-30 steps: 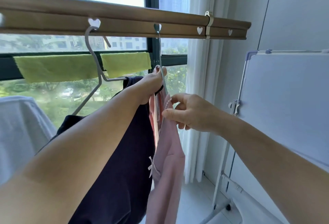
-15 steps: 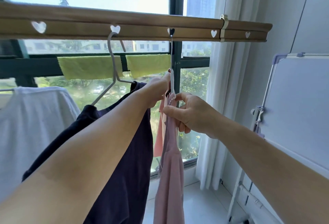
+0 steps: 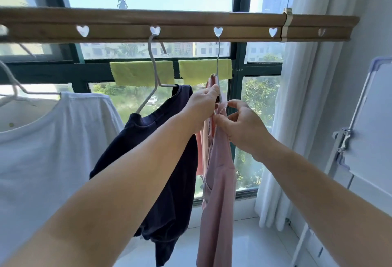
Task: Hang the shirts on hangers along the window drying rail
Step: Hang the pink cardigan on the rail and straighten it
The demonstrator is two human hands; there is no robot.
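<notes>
A wooden drying rail (image 3: 191, 24) with heart-shaped holes runs across the window. A pink shirt (image 3: 218, 192) hangs edge-on from a thin hanger (image 3: 218, 58) hooked in one heart hole. My left hand (image 3: 203, 105) grips the top of the pink shirt and the hanger's neck. My right hand (image 3: 241, 126) pinches the shirt's neckline just to the right, thumb and fingers on the fabric. To the left a dark navy shirt (image 3: 157, 160) hangs on a white hanger (image 3: 154, 71). A white shirt (image 3: 42, 143) hangs at the far left.
Two yellow-green cloths (image 3: 144, 73) drape over the dark window frame behind the hangers. A white curtain (image 3: 297, 118) hangs at the right. A folded white rack (image 3: 364, 122) leans against the right wall. Pale floor tiles (image 3: 250, 243) lie below.
The view has swung left and pulled back, showing the white shirt at the left. Both hands stay on the pink shirt's top; my right hand's fingers have spread slightly.
</notes>
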